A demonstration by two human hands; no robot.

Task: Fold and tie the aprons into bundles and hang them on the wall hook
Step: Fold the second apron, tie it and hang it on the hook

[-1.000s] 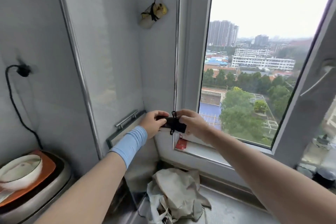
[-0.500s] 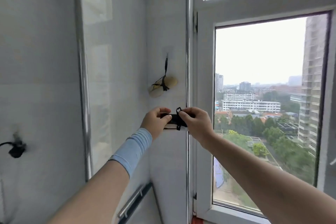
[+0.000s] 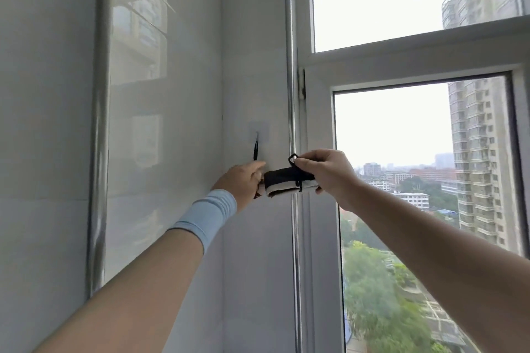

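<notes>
My raised left hand (image 3: 243, 180) grips one end of a small black-and-white apron bundle (image 3: 286, 182) while my right hand (image 3: 327, 173) holds the other end and pinches its black tie loop (image 3: 293, 158), just below the wall hook (image 3: 257, 135), beside the window frame (image 3: 317, 238).

Lower end of black strap (image 3: 255, 151) behind left hand (image 3: 243, 181).
</notes>
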